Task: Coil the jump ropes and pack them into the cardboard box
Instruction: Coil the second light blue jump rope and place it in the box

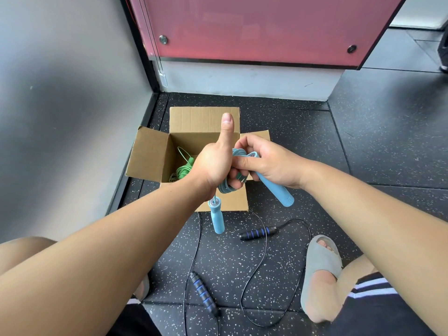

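An open cardboard box (150, 156) stands on the floor ahead of me, with a coiled green jump rope (182, 170) inside. Above the box my left hand (213, 163) grips the coil of a light blue jump rope (224, 189), thumb pointing up. One blue handle (217, 218) hangs below that hand. My right hand (269, 163) holds the other blue handle (276, 190) and the rope's top loop. A black jump rope (260, 241) with blue-striped handles (203, 293) lies uncoiled on the floor near my feet.
A grey wall (60, 93) rises on the left and a pink panel (254, 27) stands behind the box. My sandalled right foot (320, 267) rests on the speckled black rubber floor (363, 141) by the black rope.
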